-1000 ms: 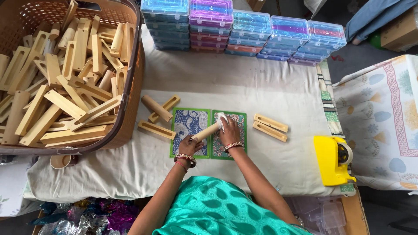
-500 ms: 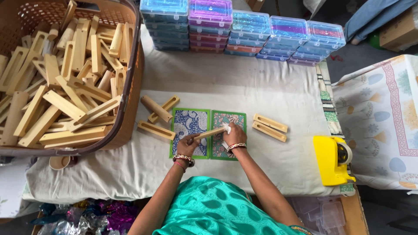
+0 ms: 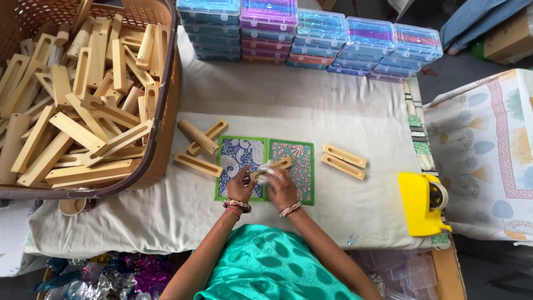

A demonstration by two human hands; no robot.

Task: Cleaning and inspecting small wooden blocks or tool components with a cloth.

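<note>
Leftmost, well to the left of the green-framed panels (image 3: 264, 168), a brown basket (image 3: 164, 133) sits heaped with pale wooden holders (image 3: 83, 122). Between the basket and the panels, three loose wooden pieces (image 3: 200, 145) lie on the white cloth (image 3: 288, 111), one crossing another. The panels themselves lie side by side, one blue-patterned, one teal and red. Over their lower edge, the left hand (image 3: 240, 186) pinches the near end of a slotted wooden stick (image 3: 272, 166), fingers curled narrow around it. The right hand (image 3: 282, 186) is just beside it, fingers closed on a small crumpled white cloth wad (image 3: 264, 175) that presses against the stick; the stick lies aslant across the seam where the two panels meet. Right of the panels, two more slotted sticks (image 3: 344, 161) rest parallel. Behind the panels, stacks of clear plastic boxes (image 3: 311, 33) line the far edge. Furthest right, a yellow tape dispenser (image 3: 423, 203) sits at the cloth's corner.
</note>
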